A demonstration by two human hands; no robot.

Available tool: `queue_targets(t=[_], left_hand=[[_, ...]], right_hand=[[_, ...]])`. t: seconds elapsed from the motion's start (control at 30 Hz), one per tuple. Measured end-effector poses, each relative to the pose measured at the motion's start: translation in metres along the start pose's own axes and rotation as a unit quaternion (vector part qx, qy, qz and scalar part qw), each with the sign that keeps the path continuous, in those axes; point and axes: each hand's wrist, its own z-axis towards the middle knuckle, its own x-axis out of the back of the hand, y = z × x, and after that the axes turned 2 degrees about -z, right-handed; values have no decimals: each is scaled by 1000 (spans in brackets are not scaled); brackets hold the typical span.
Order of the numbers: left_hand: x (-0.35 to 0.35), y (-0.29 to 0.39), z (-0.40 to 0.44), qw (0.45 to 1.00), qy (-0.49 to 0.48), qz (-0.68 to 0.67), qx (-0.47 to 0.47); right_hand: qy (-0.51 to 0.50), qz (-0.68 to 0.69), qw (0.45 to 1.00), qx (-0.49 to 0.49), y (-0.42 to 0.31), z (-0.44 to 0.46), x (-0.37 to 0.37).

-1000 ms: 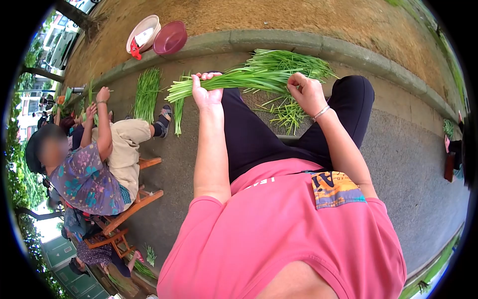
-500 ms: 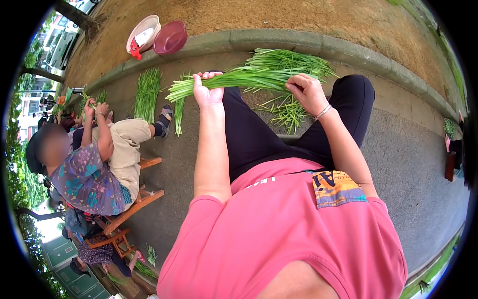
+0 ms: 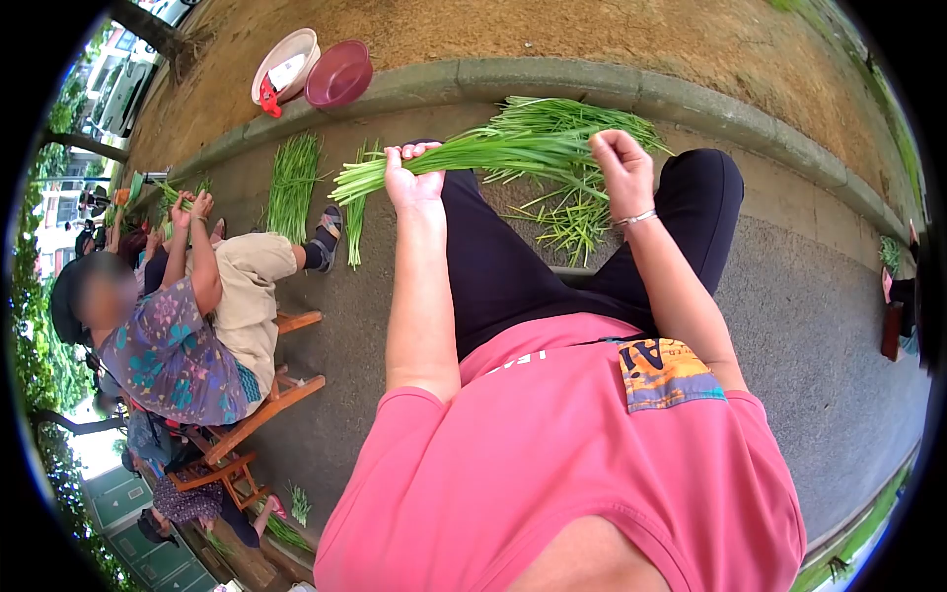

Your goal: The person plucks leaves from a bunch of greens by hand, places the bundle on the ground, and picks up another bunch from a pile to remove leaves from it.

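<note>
Nearest, over the dark trousers (image 3: 493,266), the green bundle (image 3: 483,155) is held crosswise by the left hand (image 3: 414,185), whose fingers are curled about the pale stem end; this hold has been left as it was half a second ago. The change is seen at the right hand (image 3: 628,178): it has been lifted a little to the far side and turned more upright. Its thumb and fingertips are pressed together just beside the leaf ends; whether a blade is pinched there cannot be told. By this, the bundle's weight appears to be left mainly to the left hand, with the leaf ends being worked by the right.

Below the bundle, loose green pieces (image 3: 572,229) are scattered on the pavement between the legs. Beyond it, a larger green heap (image 3: 582,116) is laid near the kerb (image 3: 547,79). At far left, a dark red basin (image 3: 338,75) is set beside a pale basin (image 3: 296,47).
</note>
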Motion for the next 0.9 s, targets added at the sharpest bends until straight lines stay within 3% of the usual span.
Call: queue_targets(t=[0.17, 0.23, 0.4, 0.63, 0.7, 0.9], left_hand=[[2, 1, 1, 1000, -9, -22, 5], [0, 1, 0, 1000, -4, -22, 5], [-2, -2, 1, 1000, 15, -24, -7], [-4, 0, 2, 999, 23, -25, -10], [-4, -1, 2, 999, 25, -23, -13], [-4, -1, 2, 999, 17, -23, -14]], right_hand=[[-73, 4, 996, -45, -32, 8, 25], [-193, -32, 975, -107, -49, 6, 28], [-364, -92, 922, -94, -46, 8, 37], [-430, -273, 860, 13, -36, -3, 27], [-435, -289, 853, 3, -33, -5, 25], [-437, -351, 820, 120, -19, -10, 25]])
